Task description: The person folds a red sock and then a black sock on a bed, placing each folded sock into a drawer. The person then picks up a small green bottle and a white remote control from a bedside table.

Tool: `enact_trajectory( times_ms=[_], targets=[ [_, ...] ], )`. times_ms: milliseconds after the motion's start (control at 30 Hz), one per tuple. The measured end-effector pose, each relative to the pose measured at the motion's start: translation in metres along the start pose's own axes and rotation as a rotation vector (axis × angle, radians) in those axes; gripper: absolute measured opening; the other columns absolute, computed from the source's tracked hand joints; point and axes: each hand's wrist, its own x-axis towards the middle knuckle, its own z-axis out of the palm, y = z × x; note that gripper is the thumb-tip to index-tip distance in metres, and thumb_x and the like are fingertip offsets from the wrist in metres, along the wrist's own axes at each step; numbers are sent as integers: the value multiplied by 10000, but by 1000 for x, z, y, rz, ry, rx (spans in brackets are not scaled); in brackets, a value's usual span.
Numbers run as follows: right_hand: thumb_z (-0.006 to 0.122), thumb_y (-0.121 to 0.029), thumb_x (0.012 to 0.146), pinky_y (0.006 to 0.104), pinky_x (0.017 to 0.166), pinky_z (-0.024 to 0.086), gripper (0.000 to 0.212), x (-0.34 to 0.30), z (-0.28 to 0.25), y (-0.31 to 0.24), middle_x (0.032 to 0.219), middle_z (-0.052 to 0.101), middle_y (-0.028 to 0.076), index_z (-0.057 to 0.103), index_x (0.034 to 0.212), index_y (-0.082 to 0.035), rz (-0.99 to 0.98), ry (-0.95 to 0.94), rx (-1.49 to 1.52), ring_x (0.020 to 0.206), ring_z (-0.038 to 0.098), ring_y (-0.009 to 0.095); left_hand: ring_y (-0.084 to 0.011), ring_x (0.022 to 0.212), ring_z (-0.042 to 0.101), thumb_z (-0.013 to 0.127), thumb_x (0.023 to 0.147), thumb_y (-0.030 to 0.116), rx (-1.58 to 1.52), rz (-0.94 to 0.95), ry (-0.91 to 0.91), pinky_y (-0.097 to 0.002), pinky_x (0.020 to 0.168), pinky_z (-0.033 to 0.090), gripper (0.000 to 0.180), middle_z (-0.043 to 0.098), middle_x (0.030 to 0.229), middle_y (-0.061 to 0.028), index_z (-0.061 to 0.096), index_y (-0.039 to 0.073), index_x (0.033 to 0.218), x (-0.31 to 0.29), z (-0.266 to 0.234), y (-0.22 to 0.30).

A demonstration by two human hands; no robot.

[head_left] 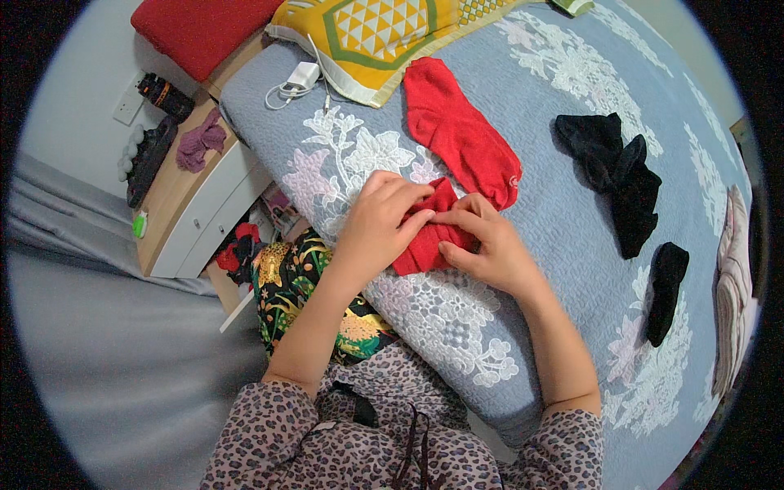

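Wears, nearest the camera, one leopard-print top (269,433) with two sleeves. Faces one bed (563,269), covered in blue-grey quilting with white lace flowers. Has one drawer cabinet (208,216) to the left and one yellow patterned pillow (384,41) at the far side. Has one long red sock (457,126) lying flat on the quilting, single or doubled, cannot tell which. Has two black pieces farther right: one larger black clump (616,175), crumpled, and one narrow black piece (668,294). Works with two hands on one red bundle (425,249), close to the bed's near edge: presses the left hand's (377,229) fingers and thumb onto the fabric, and pinches it between right hand (494,249) thumb and bent forefinger. Has one white charger (304,76) near the pillow, with a looped cable. Finds little room toward the near edge, and a broad open strip between red sock and black pieces.
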Motion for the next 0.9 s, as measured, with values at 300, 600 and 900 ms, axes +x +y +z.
enact_trajectory(
  times_ms=[300,600,900],
  targets=[
    [622,-322,805,399,713,486,314,-1,0,-27,846,601,188,562,858,-18,495,-110,-356,828,609,325,-234,755,513,722,697,105,218,144,334,-366,653,402,177,529,695,-60,592,56,806,-17,8,18],
    [555,-107,869,333,780,481,154,-7,24,-1,950,603,125,544,990,-13,212,22,345,903,604,223,-253,835,495,683,722,35,77,-45,446,-368,753,406,177,524,870,-56,616,44,885,-50,37,39],
    [683,-123,802,281,879,440,302,-3,39,3,1157,461,76,524,1038,-20,99,-78,727,1068,482,131,-357,1109,417,692,700,97,121,-103,357,-463,936,352,290,426,1216,-140,655,103,987,-78,29,33]
  ],
)
